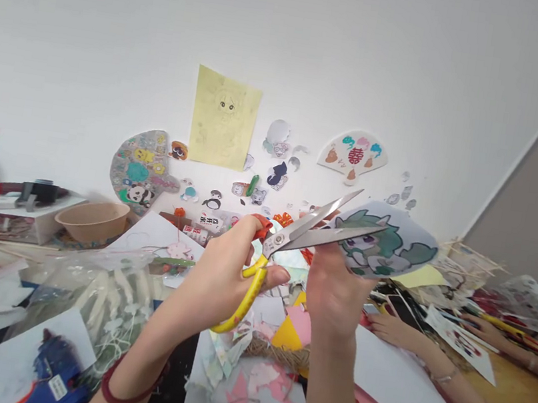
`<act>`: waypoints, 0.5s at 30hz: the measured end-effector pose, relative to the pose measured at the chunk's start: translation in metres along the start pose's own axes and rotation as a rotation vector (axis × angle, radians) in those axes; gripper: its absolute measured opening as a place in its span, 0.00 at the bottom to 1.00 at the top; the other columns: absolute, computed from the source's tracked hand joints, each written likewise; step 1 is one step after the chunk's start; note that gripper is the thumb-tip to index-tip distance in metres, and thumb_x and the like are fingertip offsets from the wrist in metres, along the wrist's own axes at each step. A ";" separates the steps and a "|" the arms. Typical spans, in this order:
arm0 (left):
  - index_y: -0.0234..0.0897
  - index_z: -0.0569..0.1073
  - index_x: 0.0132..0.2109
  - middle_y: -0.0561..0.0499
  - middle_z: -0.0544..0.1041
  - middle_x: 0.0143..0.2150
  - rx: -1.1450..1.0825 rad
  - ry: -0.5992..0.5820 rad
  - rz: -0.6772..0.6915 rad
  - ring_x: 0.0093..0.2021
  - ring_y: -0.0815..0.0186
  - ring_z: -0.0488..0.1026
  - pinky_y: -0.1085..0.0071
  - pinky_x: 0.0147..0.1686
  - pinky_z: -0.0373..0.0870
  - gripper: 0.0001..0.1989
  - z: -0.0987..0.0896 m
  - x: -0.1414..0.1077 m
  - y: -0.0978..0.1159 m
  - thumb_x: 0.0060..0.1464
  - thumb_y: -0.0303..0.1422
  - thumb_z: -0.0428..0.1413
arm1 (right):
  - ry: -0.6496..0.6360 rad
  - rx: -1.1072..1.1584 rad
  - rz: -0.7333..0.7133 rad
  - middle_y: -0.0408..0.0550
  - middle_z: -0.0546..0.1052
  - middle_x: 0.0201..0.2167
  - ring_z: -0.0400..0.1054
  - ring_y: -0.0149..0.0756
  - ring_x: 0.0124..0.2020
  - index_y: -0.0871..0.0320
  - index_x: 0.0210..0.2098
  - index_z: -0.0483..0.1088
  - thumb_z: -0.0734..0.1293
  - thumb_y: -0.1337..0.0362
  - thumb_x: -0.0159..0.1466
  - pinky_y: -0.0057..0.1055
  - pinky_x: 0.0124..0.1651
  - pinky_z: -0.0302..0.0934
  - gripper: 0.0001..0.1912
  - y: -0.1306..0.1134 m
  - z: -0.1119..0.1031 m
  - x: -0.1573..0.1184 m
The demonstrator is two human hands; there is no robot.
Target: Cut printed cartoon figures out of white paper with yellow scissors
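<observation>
My left hand [223, 265], a dark red band on its wrist, has its fingers through the yellow-and-red handles of a pair of scissors [279, 238]. The blades are spread apart and point up to the right. The lower blade lies across the front of a paper cutout [378, 245] with a drawn green-haired pony, and the upper blade is above its left edge. The cutout is held by its left part in my right hand [335, 279], whose palm faces me; some of the fingers are hidden behind the blades and paper.
Scraps [267, 383], papers and a blue glue gun [59, 372] litter the table below. A tan bowl [94, 222] stands at left. Another person's hand [394, 331] rests at right, with a further hand beyond. Drawings and stickers cover part of the wall [292, 43].
</observation>
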State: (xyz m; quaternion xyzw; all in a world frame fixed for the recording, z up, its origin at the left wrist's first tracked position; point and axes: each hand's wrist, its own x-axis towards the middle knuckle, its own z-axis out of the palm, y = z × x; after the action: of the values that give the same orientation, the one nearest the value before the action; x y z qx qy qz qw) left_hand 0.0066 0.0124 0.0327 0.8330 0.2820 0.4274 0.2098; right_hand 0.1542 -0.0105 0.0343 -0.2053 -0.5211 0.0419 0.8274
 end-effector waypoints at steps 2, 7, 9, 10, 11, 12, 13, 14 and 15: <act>0.41 0.62 0.44 0.53 0.68 0.37 -0.002 0.000 -0.001 0.35 0.61 0.65 0.65 0.35 0.59 0.10 0.000 0.000 0.001 0.57 0.35 0.54 | -0.006 0.033 0.015 0.45 0.79 0.51 0.73 0.45 0.56 0.44 0.51 0.71 0.74 0.64 0.59 0.45 0.57 0.71 0.21 0.000 0.000 -0.001; 0.41 0.62 0.44 0.51 0.70 0.40 0.003 0.009 0.025 0.38 0.60 0.65 0.64 0.37 0.60 0.11 -0.001 -0.002 0.004 0.58 0.37 0.54 | -0.019 0.158 0.141 0.45 0.81 0.48 0.79 0.42 0.45 0.46 0.48 0.73 0.75 0.66 0.57 0.44 0.52 0.74 0.20 -0.002 0.002 -0.005; 0.41 0.62 0.45 0.50 0.71 0.41 -0.016 0.008 0.043 0.38 0.59 0.66 0.64 0.38 0.60 0.11 -0.002 -0.003 0.005 0.59 0.38 0.54 | -0.007 0.166 0.171 0.46 0.81 0.48 0.80 0.42 0.43 0.47 0.50 0.72 0.76 0.65 0.56 0.45 0.51 0.75 0.23 -0.002 0.004 -0.006; 0.41 0.62 0.46 0.50 0.71 0.42 -0.028 0.006 0.049 0.39 0.59 0.66 0.64 0.38 0.60 0.11 -0.002 -0.003 0.005 0.59 0.39 0.54 | 0.002 0.157 0.172 0.46 0.81 0.48 0.79 0.43 0.43 0.47 0.51 0.71 0.76 0.64 0.56 0.46 0.51 0.75 0.24 -0.002 0.005 -0.006; 0.41 0.62 0.46 0.50 0.71 0.43 -0.036 0.006 0.053 0.40 0.59 0.66 0.64 0.39 0.60 0.11 -0.002 -0.003 0.004 0.59 0.39 0.54 | 0.011 0.141 0.169 0.47 0.81 0.48 0.79 0.43 0.44 0.47 0.52 0.71 0.76 0.64 0.56 0.46 0.52 0.75 0.26 -0.001 0.006 -0.007; 0.41 0.62 0.46 0.50 0.71 0.43 -0.038 0.008 0.057 0.40 0.59 0.67 0.64 0.39 0.60 0.11 -0.002 -0.003 0.004 0.60 0.39 0.54 | 0.015 0.125 0.165 0.48 0.81 0.49 0.79 0.43 0.45 0.47 0.53 0.70 0.76 0.63 0.56 0.47 0.52 0.74 0.27 -0.001 0.006 -0.007; 0.41 0.62 0.46 0.50 0.72 0.44 -0.034 0.011 0.061 0.41 0.59 0.67 0.64 0.39 0.60 0.11 -0.002 -0.003 0.004 0.60 0.39 0.54 | 0.015 0.114 0.161 0.48 0.81 0.49 0.79 0.44 0.46 0.47 0.54 0.69 0.76 0.63 0.56 0.47 0.52 0.74 0.27 0.000 0.007 -0.007; 0.41 0.62 0.45 0.50 0.72 0.44 -0.025 0.016 0.063 0.41 0.59 0.67 0.64 0.39 0.60 0.11 -0.003 -0.003 0.004 0.60 0.38 0.54 | 0.014 0.110 0.155 0.48 0.81 0.49 0.78 0.44 0.47 0.48 0.54 0.69 0.76 0.63 0.55 0.47 0.52 0.74 0.28 0.001 0.007 -0.007; 0.41 0.62 0.45 0.50 0.72 0.44 -0.012 0.021 0.065 0.41 0.59 0.67 0.64 0.39 0.60 0.11 -0.003 -0.003 0.003 0.60 0.38 0.55 | 0.014 0.109 0.150 0.49 0.81 0.49 0.78 0.45 0.47 0.48 0.54 0.69 0.76 0.63 0.55 0.47 0.53 0.74 0.29 0.001 0.007 -0.007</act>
State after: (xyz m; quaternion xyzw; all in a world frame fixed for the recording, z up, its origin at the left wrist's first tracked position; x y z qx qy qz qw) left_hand 0.0037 0.0083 0.0346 0.8358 0.2544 0.4444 0.1980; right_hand 0.1447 -0.0089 0.0307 -0.1987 -0.4955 0.1306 0.8354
